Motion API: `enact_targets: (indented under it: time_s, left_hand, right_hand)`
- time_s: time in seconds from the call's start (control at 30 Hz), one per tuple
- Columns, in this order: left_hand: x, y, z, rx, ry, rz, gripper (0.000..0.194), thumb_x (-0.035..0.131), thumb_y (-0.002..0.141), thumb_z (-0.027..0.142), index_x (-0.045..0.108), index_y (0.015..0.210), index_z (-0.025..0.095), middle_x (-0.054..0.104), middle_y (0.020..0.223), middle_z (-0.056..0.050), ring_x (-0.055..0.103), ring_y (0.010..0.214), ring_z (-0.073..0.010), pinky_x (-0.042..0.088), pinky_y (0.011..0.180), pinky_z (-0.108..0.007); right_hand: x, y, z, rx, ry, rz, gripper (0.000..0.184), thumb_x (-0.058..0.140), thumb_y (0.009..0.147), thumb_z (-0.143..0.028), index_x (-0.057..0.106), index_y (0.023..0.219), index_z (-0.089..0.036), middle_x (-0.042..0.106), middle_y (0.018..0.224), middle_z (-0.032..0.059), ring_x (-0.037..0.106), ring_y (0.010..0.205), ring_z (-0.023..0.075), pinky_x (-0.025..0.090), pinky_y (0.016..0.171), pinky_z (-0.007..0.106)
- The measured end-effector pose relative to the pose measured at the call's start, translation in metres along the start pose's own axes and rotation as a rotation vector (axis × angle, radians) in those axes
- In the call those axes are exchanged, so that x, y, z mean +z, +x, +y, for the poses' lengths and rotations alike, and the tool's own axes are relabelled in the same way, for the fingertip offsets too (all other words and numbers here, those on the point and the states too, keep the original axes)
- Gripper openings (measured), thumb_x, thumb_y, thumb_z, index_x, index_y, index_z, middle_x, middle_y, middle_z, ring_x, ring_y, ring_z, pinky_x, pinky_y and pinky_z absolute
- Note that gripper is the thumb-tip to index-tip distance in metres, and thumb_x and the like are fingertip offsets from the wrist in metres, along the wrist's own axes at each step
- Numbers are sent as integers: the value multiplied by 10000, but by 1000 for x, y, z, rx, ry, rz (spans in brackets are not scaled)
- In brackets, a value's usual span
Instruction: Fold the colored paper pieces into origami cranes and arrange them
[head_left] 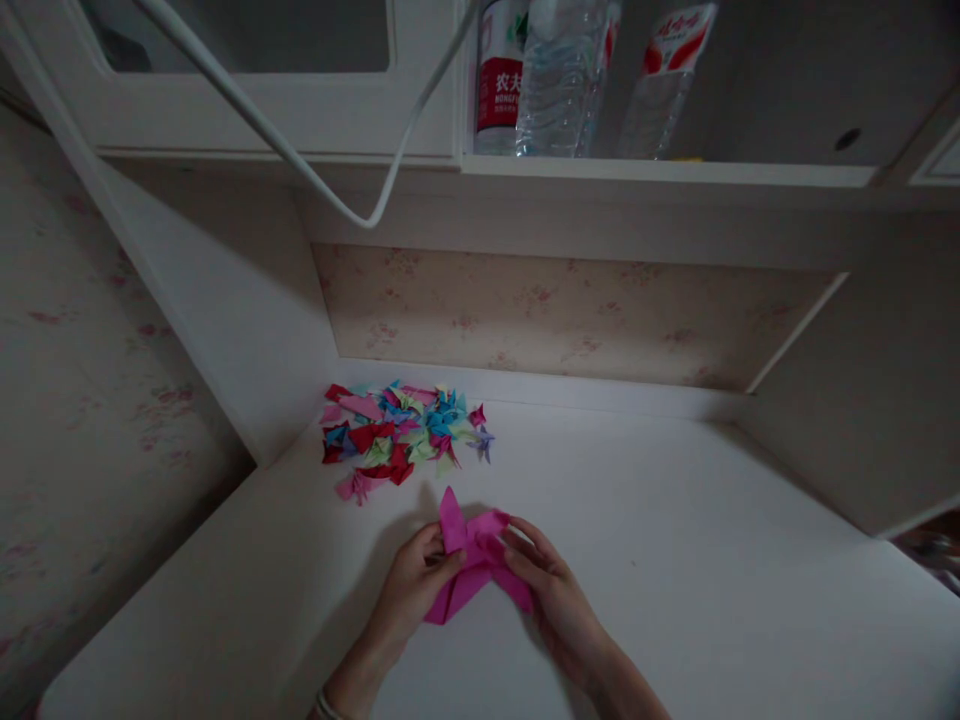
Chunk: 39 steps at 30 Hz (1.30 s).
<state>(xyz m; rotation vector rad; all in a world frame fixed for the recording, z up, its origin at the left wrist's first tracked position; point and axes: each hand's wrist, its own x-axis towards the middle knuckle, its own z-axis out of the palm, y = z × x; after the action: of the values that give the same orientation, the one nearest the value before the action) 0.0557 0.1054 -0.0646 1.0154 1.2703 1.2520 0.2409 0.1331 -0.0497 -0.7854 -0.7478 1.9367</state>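
A partly folded pink paper (469, 555) lies on the white desk (675, 560) in front of me, one pointed flap sticking up. My left hand (414, 588) pinches its left side, fingers closed on the paper. My right hand (546, 585) holds the right side, fingers laid along the fold and pressing on it. Behind them, toward the back left corner, lies a heap of small folded paper pieces (401, 435) in red, blue, green, pink and purple.
A shelf above holds plastic water bottles (559, 80). A white cable (330, 190) hangs down in a loop from above. A white side panel (217, 330) closes the desk on the left, a flowered wall panel (555, 315) at the back.
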Motion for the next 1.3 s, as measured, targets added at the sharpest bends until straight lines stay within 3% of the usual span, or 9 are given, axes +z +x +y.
enact_targets:
  time_s: [0.23, 0.5, 0.7, 0.9, 1.3]
  left_hand:
    - [12, -6, 11, 37, -43, -33, 361, 692, 749, 367, 631, 1026, 142, 702, 1004, -107, 648, 946, -257, 489, 829, -322]
    - [26, 1, 8, 16, 32, -56, 354, 707, 725, 376, 625, 962, 125, 712, 922, -108, 657, 863, -242, 499, 756, -299]
    - [39, 9, 8, 34, 83, -14, 358, 703, 715, 398, 624, 933, 125, 709, 877, -105, 655, 815, -229, 492, 714, -281]
    - [44, 17, 16, -28, 3, -48, 386, 698, 711, 335, 602, 1023, 128, 708, 905, -98, 662, 841, -228, 500, 740, -291]
    - [32, 19, -17, -66, 86, -46, 285, 626, 738, 289, 659, 962, 117, 700, 824, -77, 648, 793, -216, 476, 693, -281]
  right_hand:
    - [-3, -5, -8, 128, 51, -21, 467, 740, 748, -259, 584, 1184, -196, 669, 1115, 90, 655, 878, 158, 488, 817, 295]
    - [-9, -4, -20, -5, -299, -61, 407, 768, 693, -372, 693, 1052, -195, 698, 1012, 58, 636, 887, 189, 472, 817, 300]
    - [-9, -2, -29, -38, -338, -10, 449, 706, 739, -454, 680, 1090, -176, 691, 1025, 78, 625, 941, 209, 454, 889, 353]
    - [-22, 12, -28, -130, -516, 103, 408, 748, 688, -425, 697, 992, -158, 696, 830, 49, 616, 722, 173, 469, 669, 290]
    - [-53, 18, 0, -196, -952, 121, 285, 617, 786, -447, 723, 893, -204, 704, 812, 33, 623, 721, 195, 453, 631, 272]
